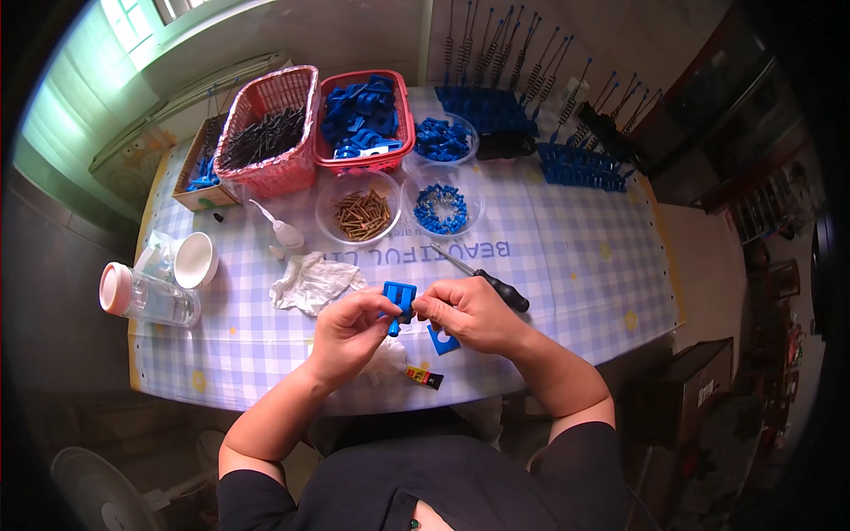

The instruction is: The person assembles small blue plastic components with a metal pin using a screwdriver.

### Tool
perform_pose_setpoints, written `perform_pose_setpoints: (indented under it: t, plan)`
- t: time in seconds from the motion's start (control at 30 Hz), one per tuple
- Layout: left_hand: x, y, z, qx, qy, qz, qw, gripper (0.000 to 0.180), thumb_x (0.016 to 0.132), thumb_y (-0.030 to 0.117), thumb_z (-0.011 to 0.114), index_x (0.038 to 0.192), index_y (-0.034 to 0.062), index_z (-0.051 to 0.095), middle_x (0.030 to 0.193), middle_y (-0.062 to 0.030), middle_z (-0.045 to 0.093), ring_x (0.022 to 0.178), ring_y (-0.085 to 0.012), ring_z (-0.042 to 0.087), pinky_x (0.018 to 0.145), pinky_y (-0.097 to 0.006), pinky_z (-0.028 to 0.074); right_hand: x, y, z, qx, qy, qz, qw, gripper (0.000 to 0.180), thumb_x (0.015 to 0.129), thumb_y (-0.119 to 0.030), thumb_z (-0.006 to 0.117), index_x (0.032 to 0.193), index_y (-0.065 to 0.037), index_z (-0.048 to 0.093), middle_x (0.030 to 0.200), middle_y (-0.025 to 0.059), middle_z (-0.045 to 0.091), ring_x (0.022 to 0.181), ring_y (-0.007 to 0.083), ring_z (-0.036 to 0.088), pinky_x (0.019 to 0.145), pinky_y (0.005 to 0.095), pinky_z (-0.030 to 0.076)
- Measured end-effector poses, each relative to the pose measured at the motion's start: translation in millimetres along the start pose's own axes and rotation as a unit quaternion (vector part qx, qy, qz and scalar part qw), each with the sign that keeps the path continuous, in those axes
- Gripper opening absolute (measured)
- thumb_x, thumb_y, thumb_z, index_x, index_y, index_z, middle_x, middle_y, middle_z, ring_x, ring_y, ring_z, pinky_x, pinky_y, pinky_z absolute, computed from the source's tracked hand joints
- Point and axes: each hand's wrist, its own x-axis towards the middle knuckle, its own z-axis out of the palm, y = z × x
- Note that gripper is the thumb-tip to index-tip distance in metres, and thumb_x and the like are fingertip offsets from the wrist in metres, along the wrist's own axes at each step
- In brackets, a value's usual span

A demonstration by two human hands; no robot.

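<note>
Over the near middle of the table, my left hand (348, 329) pinches a small blue plastic part (400, 292) between thumb and fingertips. My right hand (474, 311) meets it from the right, its thumb and forefinger pressed together at the part's edge. Whether a small piece sits in that right pinch is hidden. Below the right fingers a flat blue plate with a round hole (444, 341) lies on the cloth. Close by are a small tube with a black cap (425, 378) and a screwdriver with a black handle (503, 290).
Behind my hands stand a clear bowl of brass-coloured screws (361, 215), two bowls of small blue pieces (441, 211), and pink (266, 173) and red (365, 161) baskets. Crumpled tissue (314, 281), a bottle (150, 296) and a white cup (195, 259) are left. Blue racks holding spring rods (580, 168) stand far right.
</note>
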Motion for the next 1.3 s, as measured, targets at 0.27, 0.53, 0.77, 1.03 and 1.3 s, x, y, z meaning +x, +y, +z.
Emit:
perform_pose_setpoints:
  t: [0.27,0.53,0.77,1.03,1.3]
  plan:
    - [0,0,0,-0.088,0.014,-0.036,0.995,0.022,0.088,-0.010,0.060,0.109,-0.0023,0.063,0.107,-0.0099,0.065,0.097,-0.0163,0.065,0.088,-0.030,0.052,1,5,5,0.009,0.039,-0.043,0.998,0.022,0.094,-0.019,0.064,0.086,0.000,0.069,0.066,0.0048,0.061,0.061,0.0093,0.053,0.056,0.0263,0.042]
    - [5,3,-2,-0.173,-0.001,-0.125,0.977,0.030,0.093,0.002,0.061,0.123,-0.0029,0.060,0.115,-0.0137,0.065,0.101,-0.0204,0.065,0.091,-0.034,0.052,-1,0,0,-0.120,0.083,-0.193,0.970,0.012,0.088,-0.015,0.070,0.088,-0.003,0.067,0.075,0.0062,0.066,0.065,0.0130,0.060,0.064,0.0282,0.047]
    - [8,-1,-8,-0.298,-0.027,-0.151,0.942,0.029,0.095,0.007,0.059,0.123,-0.0016,0.060,0.116,-0.0150,0.065,0.105,-0.0236,0.064,0.095,-0.039,0.050,2,2,4,-0.248,0.113,-0.370,0.888,0.022,0.073,0.000,0.076,0.093,-0.004,0.066,0.078,0.0074,0.066,0.070,0.0245,0.063,0.076,0.0356,0.048]
    - [10,0,-9,-0.319,-0.018,-0.179,0.931,0.032,0.096,0.011,0.057,0.126,-0.0007,0.057,0.118,-0.0165,0.063,0.106,-0.0268,0.064,0.097,-0.041,0.050,1,5,4,-0.257,0.169,-0.400,0.864,0.022,0.073,0.000,0.077,0.092,-0.003,0.067,0.081,0.0102,0.066,0.073,0.0259,0.064,0.072,0.0368,0.052]
    - [10,-1,-15,-0.422,-0.039,-0.253,0.869,0.035,0.096,0.012,0.058,0.129,0.0017,0.055,0.118,-0.0144,0.064,0.095,-0.0226,0.065,0.090,-0.039,0.051,0,3,6,-0.218,0.190,-0.385,0.877,0.023,0.072,0.002,0.077,0.093,-0.001,0.067,0.084,0.0120,0.066,0.075,0.0274,0.065,0.065,0.0344,0.051]
